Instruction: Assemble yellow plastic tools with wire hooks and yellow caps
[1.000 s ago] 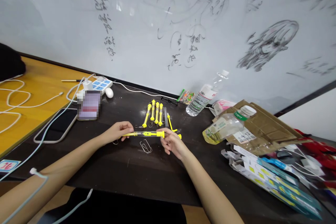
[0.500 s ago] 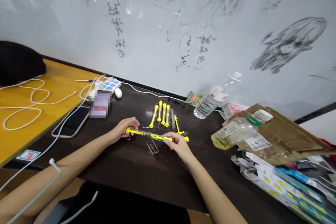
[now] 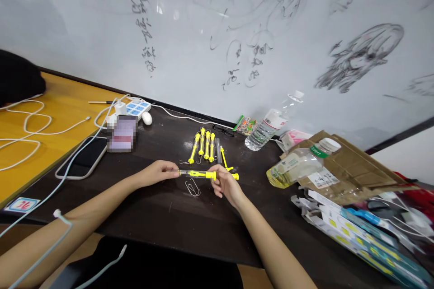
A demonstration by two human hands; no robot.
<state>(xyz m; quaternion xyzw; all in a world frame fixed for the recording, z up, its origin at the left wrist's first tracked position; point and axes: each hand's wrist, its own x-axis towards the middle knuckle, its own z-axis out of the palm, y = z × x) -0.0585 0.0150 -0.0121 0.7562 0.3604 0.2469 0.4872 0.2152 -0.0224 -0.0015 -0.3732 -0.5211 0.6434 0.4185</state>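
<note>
My left hand (image 3: 162,172) is closed on the left end of a clear tube with yellow parts (image 3: 200,174), held level above the dark table. At its right end, my right hand (image 3: 226,184) has its fingers curled around the yellow cap. Metal wire clips (image 3: 192,187) lie just below the tube. Behind it, several finished-looking yellow-capped tubes (image 3: 206,145) stand side by side on the table surface, next to a plain clear tube (image 3: 218,150) and a thin yellow rod piece (image 3: 224,158). Another yellow piece (image 3: 234,176) shows beside my right hand.
A clear water bottle (image 3: 262,131), a bottle with yellow liquid (image 3: 298,162), brown packaging (image 3: 352,167) and an open box (image 3: 356,235) sit at the right. At the left are a phone (image 3: 83,158), a power strip (image 3: 138,107) and white cables. A whiteboard (image 3: 176,54) rises behind.
My left hand now covers the tube's left end, which showed before. My right hand's fingers have shifted to the cap end. The whole view has moved slightly.
</note>
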